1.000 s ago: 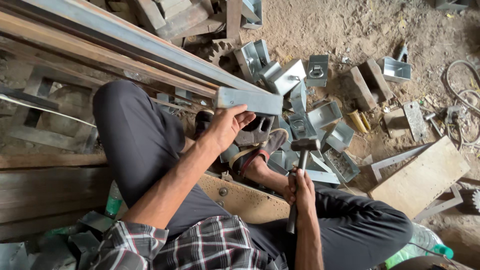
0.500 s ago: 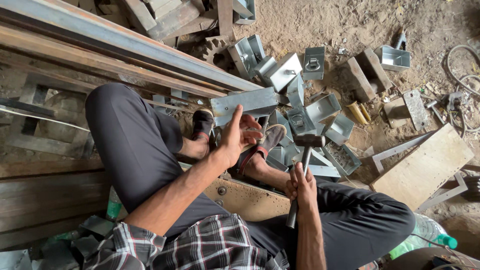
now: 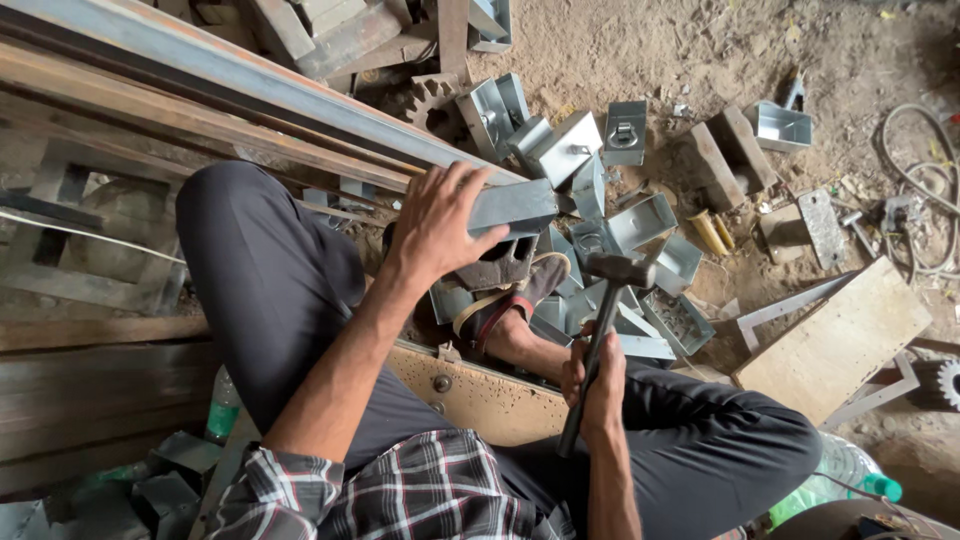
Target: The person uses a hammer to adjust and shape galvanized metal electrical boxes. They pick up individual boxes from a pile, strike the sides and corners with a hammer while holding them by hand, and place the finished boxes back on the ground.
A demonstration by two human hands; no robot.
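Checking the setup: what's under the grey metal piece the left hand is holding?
Under the grey metal piece gripped by the left hand sits a dark hollow block, then a sandalled foot. What the block rests on is hidden.

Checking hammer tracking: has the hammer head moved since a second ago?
Cannot tell. The hammer in the right hand sits at much the same spot against the sandalled foot; the camera itself shifted.

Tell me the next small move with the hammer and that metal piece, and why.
Probably a short downward tap. The left hand holds the grey metal piece on a block by the foot, and the right hand grips the hammer, its head raised just beside the piece.
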